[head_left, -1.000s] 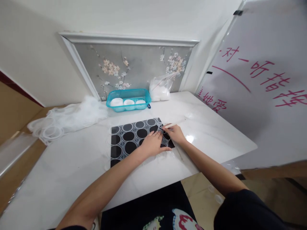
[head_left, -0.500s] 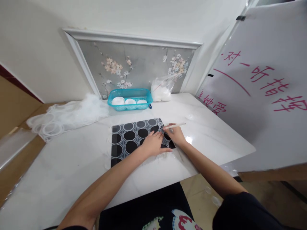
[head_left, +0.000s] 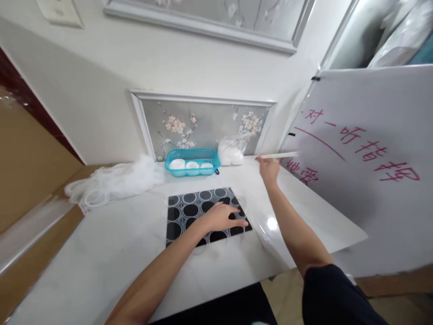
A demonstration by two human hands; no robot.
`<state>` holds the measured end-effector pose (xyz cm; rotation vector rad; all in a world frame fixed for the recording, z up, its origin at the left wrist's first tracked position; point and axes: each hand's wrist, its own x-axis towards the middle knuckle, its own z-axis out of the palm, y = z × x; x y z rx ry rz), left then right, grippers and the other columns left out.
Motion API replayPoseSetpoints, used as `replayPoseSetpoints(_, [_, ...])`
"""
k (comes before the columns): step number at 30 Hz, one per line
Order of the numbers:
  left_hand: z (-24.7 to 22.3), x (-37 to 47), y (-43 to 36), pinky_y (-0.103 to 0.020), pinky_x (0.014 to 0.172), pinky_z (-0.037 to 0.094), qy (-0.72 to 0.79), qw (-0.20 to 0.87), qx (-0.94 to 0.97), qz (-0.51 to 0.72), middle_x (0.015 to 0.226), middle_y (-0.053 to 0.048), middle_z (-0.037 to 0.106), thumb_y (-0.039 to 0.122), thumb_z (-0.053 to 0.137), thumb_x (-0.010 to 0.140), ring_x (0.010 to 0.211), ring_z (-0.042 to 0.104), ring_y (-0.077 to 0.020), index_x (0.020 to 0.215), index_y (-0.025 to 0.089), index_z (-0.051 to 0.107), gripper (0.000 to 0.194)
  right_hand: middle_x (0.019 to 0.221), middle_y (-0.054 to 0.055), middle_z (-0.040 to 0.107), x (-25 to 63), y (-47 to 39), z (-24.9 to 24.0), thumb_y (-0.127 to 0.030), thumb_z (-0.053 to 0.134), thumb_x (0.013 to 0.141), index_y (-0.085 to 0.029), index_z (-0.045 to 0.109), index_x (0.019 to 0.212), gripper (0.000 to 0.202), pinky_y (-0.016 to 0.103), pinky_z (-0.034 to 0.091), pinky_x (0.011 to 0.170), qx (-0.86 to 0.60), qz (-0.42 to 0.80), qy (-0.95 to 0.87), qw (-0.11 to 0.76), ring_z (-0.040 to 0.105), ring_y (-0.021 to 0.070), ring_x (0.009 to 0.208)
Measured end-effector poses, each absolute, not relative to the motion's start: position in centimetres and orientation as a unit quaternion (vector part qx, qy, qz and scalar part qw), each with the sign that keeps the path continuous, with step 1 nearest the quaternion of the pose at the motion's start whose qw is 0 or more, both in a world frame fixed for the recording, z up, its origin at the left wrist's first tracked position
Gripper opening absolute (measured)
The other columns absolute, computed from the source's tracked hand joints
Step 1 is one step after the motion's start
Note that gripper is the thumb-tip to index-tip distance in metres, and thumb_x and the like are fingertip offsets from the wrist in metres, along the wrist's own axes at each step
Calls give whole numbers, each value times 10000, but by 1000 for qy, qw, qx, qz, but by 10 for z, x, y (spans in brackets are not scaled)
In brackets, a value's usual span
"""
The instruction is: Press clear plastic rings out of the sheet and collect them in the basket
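Note:
A black sheet patterned with grey rings and dark circles (head_left: pixel 190 210) lies flat on the white table. Over its right part, my left hand (head_left: pixel 225 216) is spread with fingers apart, holding nothing; whether it touches the sheet is hard to tell. My right hand (head_left: pixel 269 169) is raised beyond the sheet's far right corner, its fingers closed on a thin white stick (head_left: pixel 279 155) that points right and is slightly blurred. Thin clear material sticks out around the sheet's edges.
A blue basket (head_left: pixel 192 172) with white round pieces stands at the back, beside a clear bag of white material (head_left: pixel 232 153). White netting with rings (head_left: pixel 111 185) is heaped at the back left. A board with red writing (head_left: pixel 365 189) stands on the right.
My right hand has lifted off the sheet and moved away toward the back right with the stick. My left hand's fingers are more spread. The head view has tilted up.

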<state>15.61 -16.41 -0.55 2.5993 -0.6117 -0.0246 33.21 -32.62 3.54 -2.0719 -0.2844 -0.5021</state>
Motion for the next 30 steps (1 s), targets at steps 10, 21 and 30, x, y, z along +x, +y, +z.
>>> replayPoseSetpoints(10, [129, 68, -87, -315, 846, 534, -46, 329, 854, 401, 1035, -29, 693, 396, 605, 905, 997, 654, -187, 1069, 229, 658, 240, 757, 39, 719, 207, -259, 82, -412, 717, 796, -170, 719, 811, 242, 296, 489, 716, -588, 272, -455, 610, 642, 150, 715])
replayPoseSetpoints(21, [114, 69, -92, -572, 1071, 399, -88, 96, 941, 312, 995, -6, 739, 248, 604, 896, 936, 689, -198, 1082, 229, 666, 197, 752, 6, 671, 194, -248, 85, -367, 764, 775, -223, 726, 775, 149, 294, 496, 789, -445, 340, -390, 731, 623, 135, 739])
replayPoseSetpoints(30, [125, 68, -74, -461, 1082, 410, -221, 9, 893, 392, 846, 45, 733, 89, 605, 875, 1018, 672, -191, 989, 244, 671, 203, 803, 10, 703, 182, -241, 82, -390, 714, 829, -261, 746, 829, 133, 360, 506, 897, -419, 360, -403, 730, 661, 165, 823])
